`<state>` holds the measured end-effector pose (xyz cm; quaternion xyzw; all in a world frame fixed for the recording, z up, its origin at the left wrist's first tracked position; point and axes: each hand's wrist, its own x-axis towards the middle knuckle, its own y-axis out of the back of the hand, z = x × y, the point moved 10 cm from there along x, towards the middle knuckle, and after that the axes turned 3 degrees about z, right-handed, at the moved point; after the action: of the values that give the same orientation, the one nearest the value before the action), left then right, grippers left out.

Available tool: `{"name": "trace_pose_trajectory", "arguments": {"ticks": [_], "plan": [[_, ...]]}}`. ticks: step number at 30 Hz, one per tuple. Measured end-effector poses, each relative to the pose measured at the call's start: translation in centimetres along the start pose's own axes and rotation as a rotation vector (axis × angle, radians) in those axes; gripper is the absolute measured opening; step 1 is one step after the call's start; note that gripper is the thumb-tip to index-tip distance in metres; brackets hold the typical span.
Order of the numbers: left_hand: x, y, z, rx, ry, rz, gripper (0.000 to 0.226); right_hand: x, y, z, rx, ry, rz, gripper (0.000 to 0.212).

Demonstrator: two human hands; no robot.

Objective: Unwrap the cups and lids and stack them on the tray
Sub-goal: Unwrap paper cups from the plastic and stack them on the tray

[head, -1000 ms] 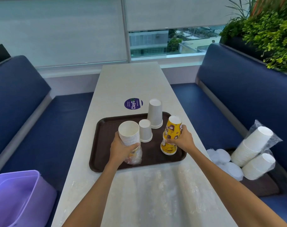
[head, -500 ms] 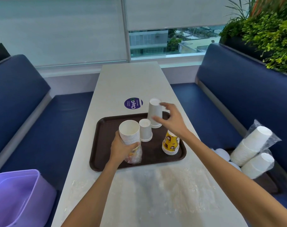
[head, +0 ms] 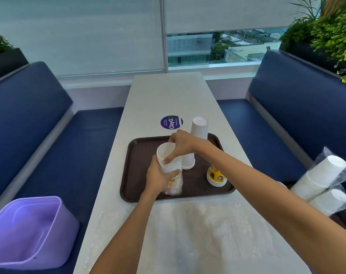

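My left hand [head: 158, 176] and right hand [head: 181, 144] both grip the half-unwrapped cups [head: 169, 168] at the tray's [head: 140, 171] near edge; two stacks [head: 198, 135] done, bagged cups [head: 322, 175] remain.

One camera only, up on person's head. Looks forward and down, along table [head: 164, 95] toward window [head: 217, 48] at far end. Tray [head: 140, 171] close, in middle of view.

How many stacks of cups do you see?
5: held stack in left hand and right hand, tall white stack behind, yellow stack on tray, two wrapped stacks on bench; others possibly hidden.
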<state>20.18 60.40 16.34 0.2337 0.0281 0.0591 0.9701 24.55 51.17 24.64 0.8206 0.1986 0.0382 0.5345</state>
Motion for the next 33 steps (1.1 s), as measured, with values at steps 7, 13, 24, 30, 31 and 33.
{"name": "trace_pose_trajectory", "arguments": {"ticks": [7,13,24,30,31,33], "plan": [[0.1,-0.1,-0.3,-0.002,0.011,0.003,0.085,0.7,-0.1,-0.1,-0.016,-0.021,-0.004,0.059],[0.4,-0.3,-0.3,0.024,0.009,0.001,0.088,0.8,0.2,-0.7,-0.071,0.001,-0.007,0.064],[0.2,-0.1,0.1,0.002,-0.026,-0.019,0.088,-1.8,6.3,-2.2,-0.077,0.078,0.035,0.064],[0.0,0.2,0.4,-0.026,-0.015,-0.003,0.083,-3.6,4.6,2.9,-0.179,-0.164,-0.185,0.083],[0.0,0.3,0.5,-0.025,-0.019,0.000,0.083,-3.7,3.7,3.5,-0.203,-0.183,-0.223,0.083],[0.0,0.3,0.4,-0.016,-0.021,0.004,0.084,-3.9,1.9,4.2,-0.153,-0.187,-0.267,0.070]]}}
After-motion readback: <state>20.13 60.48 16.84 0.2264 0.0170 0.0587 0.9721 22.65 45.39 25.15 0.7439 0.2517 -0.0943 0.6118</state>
